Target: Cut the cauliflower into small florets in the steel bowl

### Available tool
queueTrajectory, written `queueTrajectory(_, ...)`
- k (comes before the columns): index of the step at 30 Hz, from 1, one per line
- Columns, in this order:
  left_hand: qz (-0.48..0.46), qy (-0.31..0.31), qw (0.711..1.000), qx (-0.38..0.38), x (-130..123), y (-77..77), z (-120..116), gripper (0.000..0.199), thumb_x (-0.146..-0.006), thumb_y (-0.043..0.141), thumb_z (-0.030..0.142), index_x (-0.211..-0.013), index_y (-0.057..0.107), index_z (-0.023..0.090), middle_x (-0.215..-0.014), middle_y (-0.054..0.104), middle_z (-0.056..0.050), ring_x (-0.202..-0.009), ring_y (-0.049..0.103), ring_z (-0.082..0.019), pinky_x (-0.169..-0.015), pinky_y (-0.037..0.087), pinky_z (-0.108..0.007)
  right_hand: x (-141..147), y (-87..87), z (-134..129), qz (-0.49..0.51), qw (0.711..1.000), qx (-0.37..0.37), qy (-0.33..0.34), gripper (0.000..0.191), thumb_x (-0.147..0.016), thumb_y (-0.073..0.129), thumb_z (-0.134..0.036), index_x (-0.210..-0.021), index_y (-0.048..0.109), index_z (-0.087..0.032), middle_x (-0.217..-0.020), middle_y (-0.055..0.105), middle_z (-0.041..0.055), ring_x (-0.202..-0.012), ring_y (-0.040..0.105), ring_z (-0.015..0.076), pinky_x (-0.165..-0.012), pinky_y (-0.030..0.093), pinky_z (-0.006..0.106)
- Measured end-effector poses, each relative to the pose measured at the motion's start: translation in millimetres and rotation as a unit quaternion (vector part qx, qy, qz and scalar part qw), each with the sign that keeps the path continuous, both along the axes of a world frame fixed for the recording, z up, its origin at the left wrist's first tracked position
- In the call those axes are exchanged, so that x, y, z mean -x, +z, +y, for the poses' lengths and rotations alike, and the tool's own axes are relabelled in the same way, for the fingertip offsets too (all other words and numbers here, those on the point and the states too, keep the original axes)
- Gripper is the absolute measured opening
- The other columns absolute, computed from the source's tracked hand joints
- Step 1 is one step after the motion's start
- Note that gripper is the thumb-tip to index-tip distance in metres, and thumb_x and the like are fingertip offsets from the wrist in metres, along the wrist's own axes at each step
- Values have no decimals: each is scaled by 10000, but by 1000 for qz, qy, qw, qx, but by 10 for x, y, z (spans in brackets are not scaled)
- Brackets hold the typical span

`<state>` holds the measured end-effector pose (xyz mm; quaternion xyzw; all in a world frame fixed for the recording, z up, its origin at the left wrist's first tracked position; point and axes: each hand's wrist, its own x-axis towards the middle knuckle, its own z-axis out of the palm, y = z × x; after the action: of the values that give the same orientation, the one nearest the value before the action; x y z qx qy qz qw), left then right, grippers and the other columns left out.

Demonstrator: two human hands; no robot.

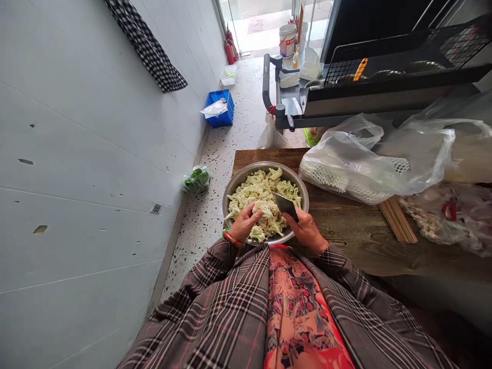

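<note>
A round metal basin (304,197) full of cut cauliflower (251,190) stands at the near left end of the wooden table. Over its near side, my left hand (244,222) grips a pale cauliflower floret (263,208) between thumb and fingers. My right hand (308,231) is closed round the handle of a broad-bladed knife (285,205), whose dark blade points up and left over the basin, close to the floret. The handle is mostly hidden in my palm.
On the wooden table (346,225) lie clear plastic bags (357,159) and a bundle of wooden sticks (397,219). A metal cart (295,120) stands behind. Bagged greens (196,180) and a blue crate (226,114) sit on the floor by the left wall.
</note>
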<state>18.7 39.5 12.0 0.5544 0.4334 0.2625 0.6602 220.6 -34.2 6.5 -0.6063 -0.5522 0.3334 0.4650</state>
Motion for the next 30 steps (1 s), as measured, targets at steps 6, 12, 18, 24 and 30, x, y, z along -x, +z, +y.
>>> queueTrajectory(6,38,31,998,-26,-84,66,-57,447,-803,614,457,-1122,583,146,-818,589,-13,-657,489,-95,-585,422,-200,63,130,-123,-32,995,-51,77,307,-929,468,-356,-1114,664,-209,-1015,712,76,-948,658,228,-862,527,378)
queueTrajectory(12,69,-32,994,-72,-95,169,-34,404,-767,658,466,-1003,663,138,-875,643,-50,-798,562,-172,-754,461,-283,58,78,-149,-41,989,-89,114,340,-945,458,-289,-1250,601,-243,-1228,653,67,-1132,619,216,-1004,486,403)
queueTrajectory(18,77,-81,988,-103,-39,217,-16,442,-783,648,463,-1091,662,145,-969,667,-61,-865,568,-187,-819,459,-299,23,107,-196,-51,983,-105,141,376,-951,453,-256,-1314,547,-235,-1302,609,75,-1205,574,211,-1044,459,418)
queueTrajectory(24,78,-109,984,-115,-28,220,-23,468,-770,672,450,-1140,649,164,-1034,667,-61,-925,574,-201,-887,442,-309,94,60,-238,-68,984,-106,130,330,-958,444,-275,-1251,584,-217,-1224,652,85,-1149,606,209,-1008,478,388)
queueTrajectory(30,75,-135,981,-116,-58,239,-89,426,-800,622,491,-1017,675,128,-921,646,-53,-831,541,-164,-807,446,-277,168,13,-205,-85,986,-120,83,216,-959,445,-293,-1064,615,-210,-989,688,71,-938,648,192,-839,525,328)
